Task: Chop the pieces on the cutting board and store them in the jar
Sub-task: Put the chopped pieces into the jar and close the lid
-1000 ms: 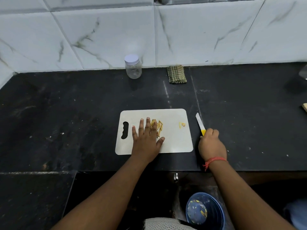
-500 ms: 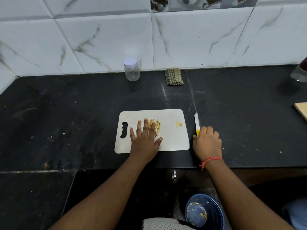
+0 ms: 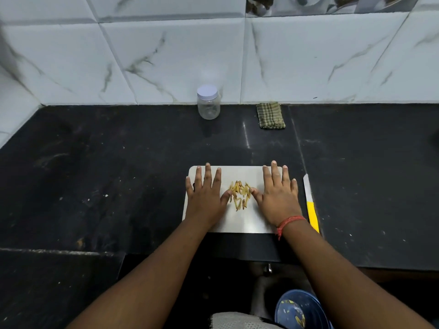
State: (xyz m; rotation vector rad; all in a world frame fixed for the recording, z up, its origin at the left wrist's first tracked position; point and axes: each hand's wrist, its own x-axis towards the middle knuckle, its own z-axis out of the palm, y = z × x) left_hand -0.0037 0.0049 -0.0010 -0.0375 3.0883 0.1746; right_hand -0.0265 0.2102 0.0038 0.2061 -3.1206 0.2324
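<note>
A white cutting board (image 3: 240, 224) lies on the black counter with a small heap of yellowish sliced pieces (image 3: 240, 194) at its middle. My left hand (image 3: 206, 198) lies flat on the board's left part, fingers straight, thumb touching the heap. My right hand (image 3: 278, 195) lies flat on the right part, its thumb at the heap's other side. The knife (image 3: 310, 205), white blade and yellow handle, lies on the counter just right of the board, held by neither hand. A clear jar (image 3: 208, 102) with a white lid on stands by the back wall.
A folded green checked cloth (image 3: 270, 115) lies at the wall right of the jar. A blue bin (image 3: 301, 309) with scraps stands on the floor below the counter's front edge. Tiled wall closes the back and left.
My right hand has let go of the knife, which now lies beside the board, and moved onto the board. Both hands now flank the pieces, gathered into one heap.
</note>
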